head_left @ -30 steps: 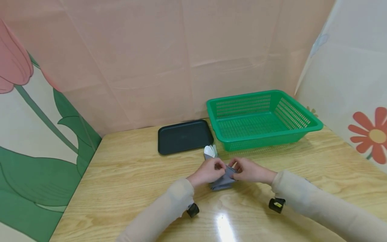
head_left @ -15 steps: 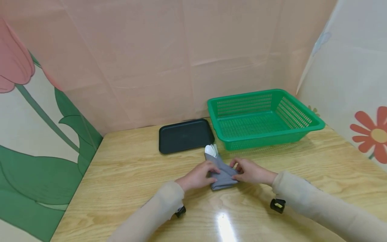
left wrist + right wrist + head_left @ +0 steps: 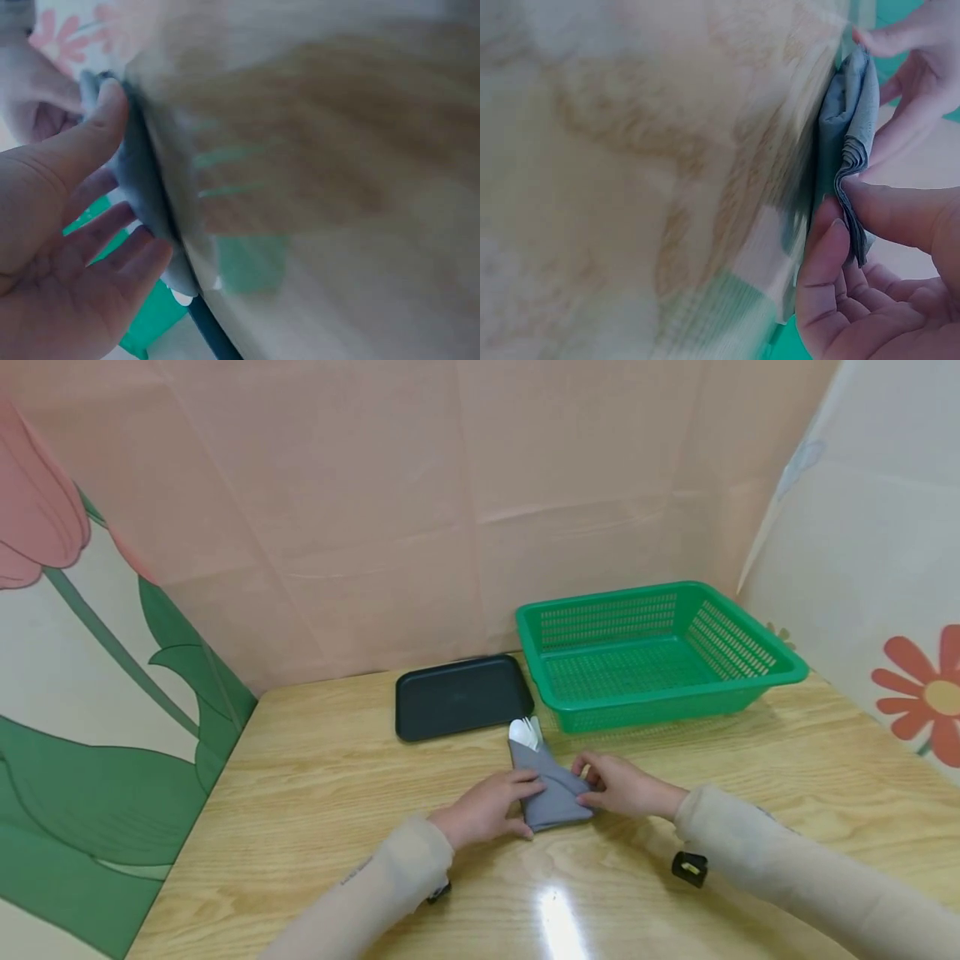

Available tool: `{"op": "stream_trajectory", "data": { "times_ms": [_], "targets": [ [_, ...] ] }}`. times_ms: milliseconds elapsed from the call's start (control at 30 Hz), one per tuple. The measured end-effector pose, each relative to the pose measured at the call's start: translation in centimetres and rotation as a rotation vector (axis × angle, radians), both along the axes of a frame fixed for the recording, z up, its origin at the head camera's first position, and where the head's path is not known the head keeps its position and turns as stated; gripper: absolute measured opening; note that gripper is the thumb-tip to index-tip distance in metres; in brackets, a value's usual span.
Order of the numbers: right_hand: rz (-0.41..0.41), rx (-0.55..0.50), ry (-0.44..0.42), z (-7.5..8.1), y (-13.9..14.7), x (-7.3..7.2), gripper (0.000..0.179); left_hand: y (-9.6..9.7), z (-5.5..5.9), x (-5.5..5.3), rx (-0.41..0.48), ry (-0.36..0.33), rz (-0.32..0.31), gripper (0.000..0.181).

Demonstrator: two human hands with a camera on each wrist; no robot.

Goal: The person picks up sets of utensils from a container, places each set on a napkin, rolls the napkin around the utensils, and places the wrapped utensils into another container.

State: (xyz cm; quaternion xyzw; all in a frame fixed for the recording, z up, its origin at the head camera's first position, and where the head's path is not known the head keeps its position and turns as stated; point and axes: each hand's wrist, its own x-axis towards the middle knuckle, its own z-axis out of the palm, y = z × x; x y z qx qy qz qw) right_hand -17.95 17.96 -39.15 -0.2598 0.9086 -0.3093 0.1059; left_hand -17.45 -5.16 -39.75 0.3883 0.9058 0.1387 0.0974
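A grey napkin (image 3: 561, 800), folded into a pocket, lies on the wooden table. Out of its far end stick a white spoon (image 3: 521, 734), a fork and the tip of a third pale piece; their lower parts are hidden in the cloth. My left hand (image 3: 483, 810) rests its extended fingers on the napkin's left side, thumb by the lower left corner. With thumb and forefinger, my right hand (image 3: 628, 785) pinches the right edge. In the right wrist view, the napkin's stacked layers (image 3: 851, 161) show between that thumb and forefinger.
A black tray (image 3: 463, 700) lies beyond the napkin, at the back of the table (image 3: 322, 777). Right of it stands a green slatted basket (image 3: 667, 695), close to the back wall cloth (image 3: 360, 527). Flower-printed cloth hangs on both sides.
My left hand has let go of the napkin's upper fold, drawn back left and flattened onto the left side. The flap now lies smoother. My right hand stays at the right edge.
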Motion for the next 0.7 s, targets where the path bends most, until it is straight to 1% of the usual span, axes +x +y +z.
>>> {"op": "stream_trajectory", "data": {
  "times_ms": [67, 133, 300, 367, 467, 600, 700],
  "targets": [
    [0.003, 0.004, 0.007, -0.1, 0.0, -0.1, 0.025, 0.0, 0.0, 0.1, -0.016, 0.015, -0.011, 0.065],
    [0.001, 0.009, 0.007, -0.1, 0.1, -0.2, 0.024, 0.0, 0.0, 0.1, -0.021, 0.012, -0.011, 0.066],
    [-0.003, 0.022, 0.008, -0.3, 0.2, -0.4, 0.023, 0.1, 0.2, -0.2, 0.006, -0.042, 0.011, 0.055],
    [-0.004, 0.026, 0.008, -0.3, 0.2, -0.4, 0.023, 0.2, 0.1, -0.2, 0.012, -0.038, 0.019, 0.049],
    [-0.008, 0.033, 0.004, -0.2, 0.2, -0.4, 0.023, 0.4, 0.1, 0.0, -0.002, -0.009, 0.034, 0.046],
    [-0.026, 0.047, -0.002, -0.2, 0.1, -0.4, 0.021, 1.0, 0.0, 0.5, -0.051, 0.061, 0.053, 0.044],
    [-0.036, 0.057, -0.002, -0.2, 0.1, -0.3, 0.02, 1.3, -0.1, 0.8, -0.077, 0.095, 0.071, 0.042]
  ]
}}
